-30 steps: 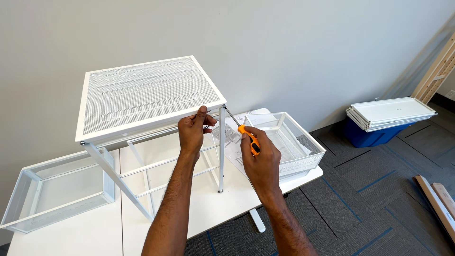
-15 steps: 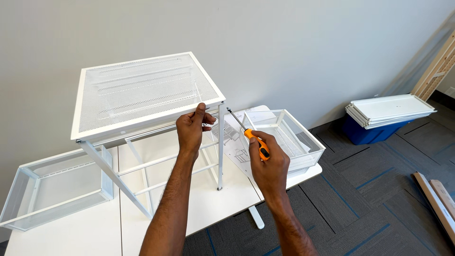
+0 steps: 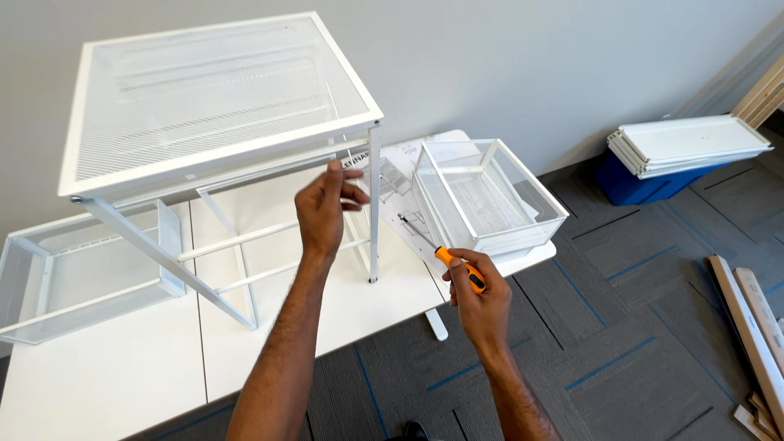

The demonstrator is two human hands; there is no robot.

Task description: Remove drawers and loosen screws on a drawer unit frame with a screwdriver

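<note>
**A:** Where are the hands?

**B:** The left hand is raised near the middle of the view, just under the near right corner of the white mesh frame. Its fingers are curled, with thumb and fingertips pinched together close to the frame's upright leg. Whether something small sits between them, I cannot tell.

**A:** And the other one?

**B:** The right hand is lower and nearer, off the near edge of the white table. It is closed around the orange handle of a screwdriver, whose metal shaft points up and to the left, its tip over the table and clear of the frame.

**A:** How does the frame stand?

**B:** It rests on the table, its mesh top tilted towards the camera, with thin white legs and crossbars beneath. The leg by the left hand stands upright with its foot on the tabletop.

**A:** What else is about?

**B:** A white mesh basket sits on the right end of the table, just right of the leg, with a printed paper sheet beneath and beside it. Another mesh basket lies at the left. On the dark carpet floor far right, flat white panels are stacked on a blue bin, and wooden boards lie at the right edge.
</note>
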